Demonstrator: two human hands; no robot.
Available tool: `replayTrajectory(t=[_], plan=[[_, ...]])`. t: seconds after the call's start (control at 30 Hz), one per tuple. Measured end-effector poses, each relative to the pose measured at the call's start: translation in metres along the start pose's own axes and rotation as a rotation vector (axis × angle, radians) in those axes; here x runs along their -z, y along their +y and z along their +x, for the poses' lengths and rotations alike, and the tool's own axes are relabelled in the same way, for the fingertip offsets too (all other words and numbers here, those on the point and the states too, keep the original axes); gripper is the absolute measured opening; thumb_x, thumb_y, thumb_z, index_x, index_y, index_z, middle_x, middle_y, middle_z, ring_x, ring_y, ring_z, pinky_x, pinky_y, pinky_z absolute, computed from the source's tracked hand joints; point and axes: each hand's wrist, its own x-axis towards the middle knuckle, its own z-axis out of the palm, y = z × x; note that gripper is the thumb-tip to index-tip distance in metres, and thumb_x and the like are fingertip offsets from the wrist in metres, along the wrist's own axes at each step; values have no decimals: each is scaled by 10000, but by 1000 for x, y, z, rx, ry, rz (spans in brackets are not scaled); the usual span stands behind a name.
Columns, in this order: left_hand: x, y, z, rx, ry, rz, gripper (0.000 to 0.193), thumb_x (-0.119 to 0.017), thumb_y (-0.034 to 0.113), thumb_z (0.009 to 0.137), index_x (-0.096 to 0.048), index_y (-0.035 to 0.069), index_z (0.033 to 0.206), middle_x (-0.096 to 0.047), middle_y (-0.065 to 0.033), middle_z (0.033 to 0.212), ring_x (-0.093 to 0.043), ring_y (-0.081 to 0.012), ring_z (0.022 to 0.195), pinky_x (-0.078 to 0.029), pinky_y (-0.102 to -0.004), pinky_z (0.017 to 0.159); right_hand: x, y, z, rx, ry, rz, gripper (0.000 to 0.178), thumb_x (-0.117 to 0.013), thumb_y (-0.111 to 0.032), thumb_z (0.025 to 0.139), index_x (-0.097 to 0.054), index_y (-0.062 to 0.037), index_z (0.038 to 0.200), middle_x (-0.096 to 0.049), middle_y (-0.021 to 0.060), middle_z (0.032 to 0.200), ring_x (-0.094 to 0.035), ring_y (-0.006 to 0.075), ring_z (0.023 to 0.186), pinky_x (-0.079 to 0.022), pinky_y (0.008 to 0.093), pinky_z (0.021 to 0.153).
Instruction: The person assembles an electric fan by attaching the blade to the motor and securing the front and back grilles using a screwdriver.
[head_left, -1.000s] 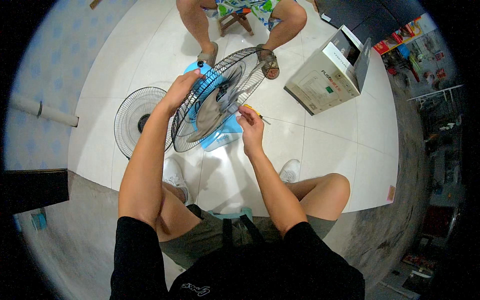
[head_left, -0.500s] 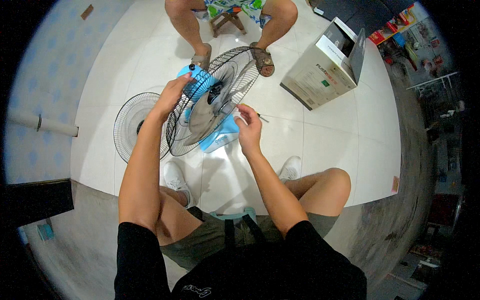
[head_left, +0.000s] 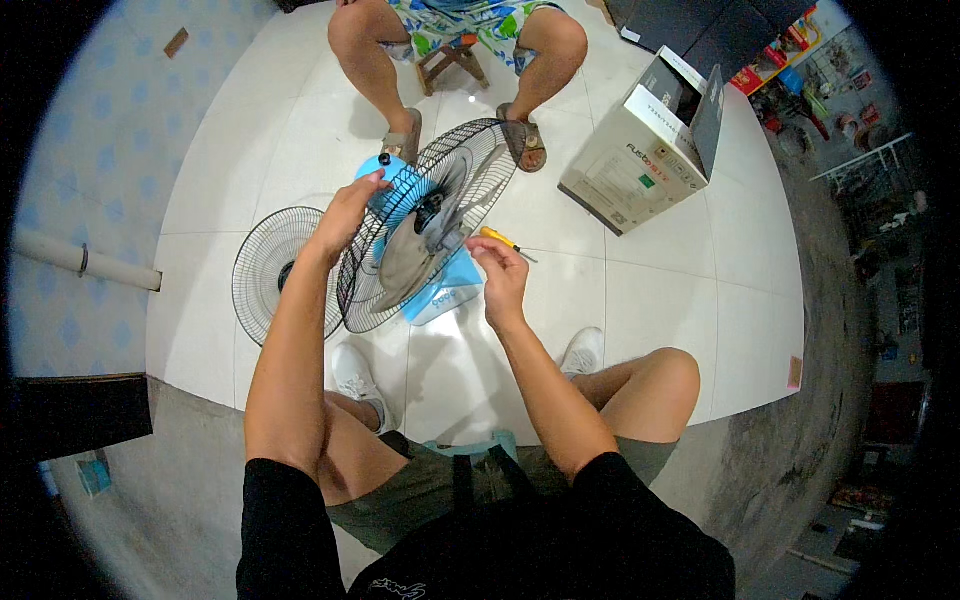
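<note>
An electric fan [head_left: 378, 272] with a black wire rear guard stands tilted in front of me, its grey blades [head_left: 402, 262] bare. My left hand [head_left: 347, 212] grips the blue motor housing [head_left: 398, 187] behind the guard. At the blades' right edge, my right hand [head_left: 502, 275] is closed in a pinch, its fingertips against a blade. Below the guard shows part of the fan's blue and white base [head_left: 445, 292]. Just beyond my right fingers lies a screwdriver [head_left: 499, 238] with a yellow and black handle. A round front guard [head_left: 262, 300] lies on the floor beside my left forearm.
Across from me another person [head_left: 455, 30] sits on a low wooden stool [head_left: 449, 68], feet close behind the fan. An opened cardboard box [head_left: 640, 150] stands at the far right. A wall with a white pipe [head_left: 95, 262] runs along the left.
My right hand has shifted slightly and now uncovers the screwdriver's handle. The blades look slightly turned. My left hand keeps its hold, while the whole view has shifted a little.
</note>
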Motion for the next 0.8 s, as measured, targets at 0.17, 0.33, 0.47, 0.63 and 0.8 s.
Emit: replayTrajectory(t=[0.17,0.33,0.47,0.63,0.8], plan=[[3,-5,3,85,-4,-52,557,-447,429,1052,-660,-46,1251,-631,-159,1325,-504,-249,1305,-299,-333,1152,-9,2,14,-392,10,51,210,-608,-195,997,-626,9,1044,-698,121,937,-691,192,831,-577,321,765],[-2,-3,6,33,-23,-45,565,-448,431,1053,-629,-48,1292,-624,-144,1343,-503,-231,1307,-307,-320,1140,-13,12,30,-588,-68,272,255,-674,-216,972,-543,-8,1038,-703,159,867,-681,209,671,-578,309,618],[-4,2,-1,18,-60,-26,572,-451,441,1051,-624,-45,1299,-615,-135,1363,-496,-231,1324,-305,-316,1141,-21,15,24,-539,20,273,244,-713,-128,930,-519,-13,1025,-685,138,828,-654,184,647,-553,297,598],[5,0,-1,2,-48,-24,585,-467,469,1044,-646,-39,1274,-632,-129,1337,-537,-232,1248,-324,-328,1117,-20,25,24,-317,-59,119,304,-767,-50,857,-508,-9,1012,-642,92,767,-622,153,633,-503,290,576],[-12,65,-22,55,25,-20,643,-407,509,1054,-627,-39,1309,-621,-154,1342,-534,-266,1271,-326,-392,1120,-17,37,29,-192,-56,11,301,-779,-69,843,-533,-4,1002,-629,82,764,-624,155,633,-508,298,583]])
